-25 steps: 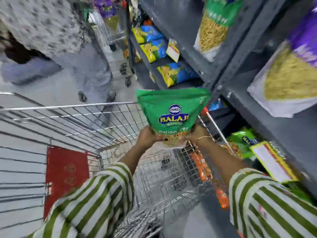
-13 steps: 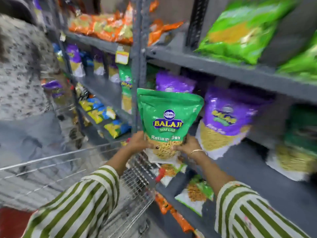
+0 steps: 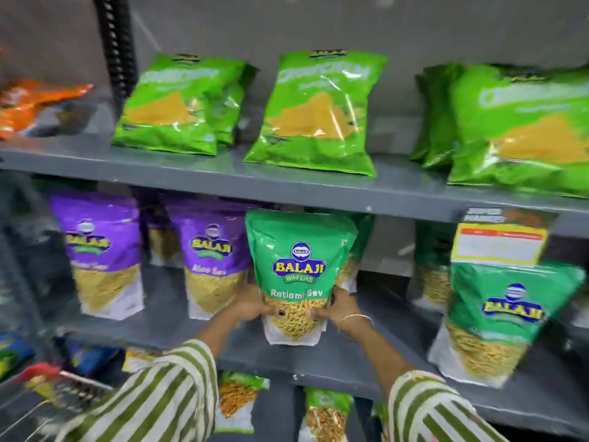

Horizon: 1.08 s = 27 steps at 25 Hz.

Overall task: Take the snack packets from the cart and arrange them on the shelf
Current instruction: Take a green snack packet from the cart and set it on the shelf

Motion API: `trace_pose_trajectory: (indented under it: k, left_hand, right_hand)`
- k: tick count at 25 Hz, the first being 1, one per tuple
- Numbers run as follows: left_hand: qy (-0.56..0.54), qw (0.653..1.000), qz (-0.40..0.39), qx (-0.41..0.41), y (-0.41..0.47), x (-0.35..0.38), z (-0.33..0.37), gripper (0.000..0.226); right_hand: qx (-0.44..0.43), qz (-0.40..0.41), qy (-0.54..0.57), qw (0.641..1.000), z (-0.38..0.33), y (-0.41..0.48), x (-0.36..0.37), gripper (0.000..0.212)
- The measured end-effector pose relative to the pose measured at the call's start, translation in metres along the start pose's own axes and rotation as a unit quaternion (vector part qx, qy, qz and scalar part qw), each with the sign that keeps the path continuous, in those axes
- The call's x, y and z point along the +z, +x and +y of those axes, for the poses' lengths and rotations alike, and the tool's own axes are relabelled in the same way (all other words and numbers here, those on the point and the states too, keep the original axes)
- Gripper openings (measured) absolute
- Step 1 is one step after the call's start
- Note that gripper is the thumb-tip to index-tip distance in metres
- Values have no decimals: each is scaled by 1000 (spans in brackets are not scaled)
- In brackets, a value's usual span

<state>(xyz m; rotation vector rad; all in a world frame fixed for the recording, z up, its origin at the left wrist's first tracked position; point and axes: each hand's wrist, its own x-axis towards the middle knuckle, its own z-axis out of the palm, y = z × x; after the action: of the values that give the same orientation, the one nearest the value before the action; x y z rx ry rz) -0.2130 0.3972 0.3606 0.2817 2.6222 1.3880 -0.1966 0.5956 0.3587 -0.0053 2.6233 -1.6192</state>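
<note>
I hold a green Balaji Ratlami Sev packet (image 3: 299,269) upright in both hands, over the middle grey shelf (image 3: 350,355). My left hand (image 3: 251,306) grips its lower left edge and my right hand (image 3: 338,309) its lower right edge. The packet stands between purple Aloo Sev packets (image 3: 213,256) on its left and another green Ratlami Sev packet (image 3: 503,317) further right. A second green packet peeks out right behind the held one. Whether the held packet's base touches the shelf I cannot tell. The cart's rim (image 3: 60,381) shows at the lower left.
The upper shelf (image 3: 223,173) carries several bright green packets (image 3: 315,116) and orange ones (image 3: 35,103) at the left. A yellow price tag (image 3: 498,244) hangs from its edge at the right. More packets (image 3: 239,403) lie on the shelf below.
My view has swung from the cart to the shelf front. Both hands carried the green packet up from over the cart and to the middle shelf, beside the purple packets.
</note>
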Motion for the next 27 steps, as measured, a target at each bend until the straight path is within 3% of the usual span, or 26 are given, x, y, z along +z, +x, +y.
trace_pose_trajectory:
  k: [3,11,14,16,23,27]
  left_hand:
    - [-7,1000,-4,-14,31,17,-1,58]
    - [-38,998,-38,-24,55,24,-19,53]
    - [-96,992,-75,-33,51,26,-27,61]
    - [-100,990,-86,-51,49,33,-33,54]
    - [-72,996,-20,-54,34,60,-20,48]
    - [-65,996,-19,-49,23,83,-5,47]
  right_hand:
    - [34,36,21,999,14,6,-15,65]
    - [64,82,39,994,32,13,-7,66]
    - [77,72,64,992,36,11,-4,71]
    - [87,60,79,991,39,10,-1,71]
    - [97,76,54,991,51,-3,-10,64]
    - [110,91,32,989,68,-18,-26,70]
